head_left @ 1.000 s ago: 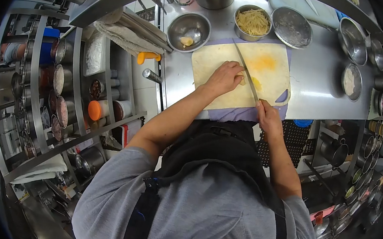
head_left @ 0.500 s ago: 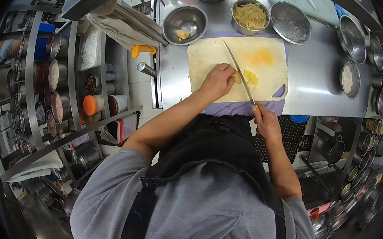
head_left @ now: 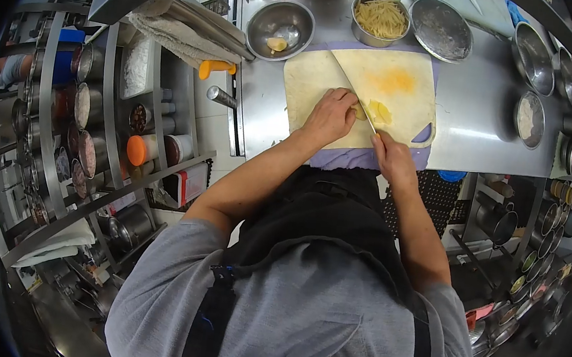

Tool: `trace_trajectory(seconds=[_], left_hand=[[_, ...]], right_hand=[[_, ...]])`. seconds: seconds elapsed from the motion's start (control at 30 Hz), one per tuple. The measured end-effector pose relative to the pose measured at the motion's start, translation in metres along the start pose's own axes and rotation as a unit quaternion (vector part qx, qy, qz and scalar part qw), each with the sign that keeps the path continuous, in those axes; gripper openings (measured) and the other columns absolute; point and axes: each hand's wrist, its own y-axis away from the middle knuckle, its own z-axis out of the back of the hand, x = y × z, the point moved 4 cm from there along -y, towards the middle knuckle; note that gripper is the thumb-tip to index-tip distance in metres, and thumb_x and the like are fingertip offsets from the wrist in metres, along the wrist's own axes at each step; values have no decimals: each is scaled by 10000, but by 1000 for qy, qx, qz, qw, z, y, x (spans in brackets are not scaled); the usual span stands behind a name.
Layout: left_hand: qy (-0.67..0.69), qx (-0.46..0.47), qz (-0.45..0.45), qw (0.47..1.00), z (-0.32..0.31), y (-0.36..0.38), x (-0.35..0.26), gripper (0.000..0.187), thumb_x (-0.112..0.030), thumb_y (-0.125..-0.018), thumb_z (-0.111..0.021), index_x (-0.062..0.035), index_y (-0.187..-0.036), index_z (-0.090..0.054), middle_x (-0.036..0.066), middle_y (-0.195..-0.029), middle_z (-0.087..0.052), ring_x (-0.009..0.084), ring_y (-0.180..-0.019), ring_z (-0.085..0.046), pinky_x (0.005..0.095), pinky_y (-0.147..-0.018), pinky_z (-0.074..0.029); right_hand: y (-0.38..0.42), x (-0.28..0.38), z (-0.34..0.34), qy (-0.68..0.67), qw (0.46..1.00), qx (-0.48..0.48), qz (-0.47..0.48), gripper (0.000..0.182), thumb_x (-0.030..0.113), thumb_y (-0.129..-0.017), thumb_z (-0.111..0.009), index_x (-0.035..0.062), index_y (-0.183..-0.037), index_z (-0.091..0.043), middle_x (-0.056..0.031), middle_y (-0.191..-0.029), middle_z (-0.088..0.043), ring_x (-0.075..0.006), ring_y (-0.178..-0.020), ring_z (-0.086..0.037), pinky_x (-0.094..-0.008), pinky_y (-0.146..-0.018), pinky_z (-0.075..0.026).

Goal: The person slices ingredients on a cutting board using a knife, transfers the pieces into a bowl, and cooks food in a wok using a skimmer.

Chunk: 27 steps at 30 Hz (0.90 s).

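My right hand (head_left: 396,163) is wrapped around the handle of a long kitchen knife (head_left: 355,91). Its blade points up and left across the cream cutting board (head_left: 308,76). Beside the blade, my left hand (head_left: 332,117) has its fingers bent over a small yellow piece (head_left: 360,112) that looks like peeled ginger, mostly hidden by fingers and blade. Thin yellow slices (head_left: 379,112) lie just right of the knife. An orange stain marks the board's upper part, and a purple cloth (head_left: 344,158) shows beneath it.
Behind the board stand a steel bowl with a yellowish chunk (head_left: 276,44), a bowl of yellow strips (head_left: 381,20) and a floury metal bowl (head_left: 442,30). A bowl of white powder (head_left: 530,120) sits at right. Shelving (head_left: 48,119) with pots lies left; an orange handle (head_left: 215,69) juts near the counter edge.
My right hand has moved slightly up and left, bringing the knife handle nearer the board. My left hand keeps its hold. The whole view has shifted a little.
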Motion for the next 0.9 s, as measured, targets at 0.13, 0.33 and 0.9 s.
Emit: trace_trajectory(seconds=[0.13, 0.33, 0.9], left_hand=[[-1, -3, -4, 1000, 0, 1, 0, 200, -25, -784, -669, -24, -976, -612, 167, -1018, -618, 380, -963, -581, 450, -852, -483], [0, -10, -3, 1000, -1, 2, 2, 190, -22, -783, -668, -22, -964, -612, 165, -1006, -618, 377, -957, -578, 447, -847, -481], [4, -20, 0, 1000, -4, 6, 4, 173, -30, -795, -657, -26, -963, -615, 160, -1002, -617, 374, -968, -577, 443, -857, -481]], right_hand=[[-8, 0, 0, -23, 999, 0, -25, 294, 288, -1004, -552, 32, -1101, -660, -289, -837, -657, -481, -830, -635, -539, -722, -492], [17, 2, 15, -50, 997, 31, -55, 300, 292, -1003, -556, 30, -1103, -662, -294, -844, -659, -481, -838, -639, -535, -728, -494], [6, 1, 7, -35, 999, 26, -22, 317, 307, -1003, -547, 30, -1100, -667, -291, -828, -654, -486, -827, -633, -517, -719, -498]])
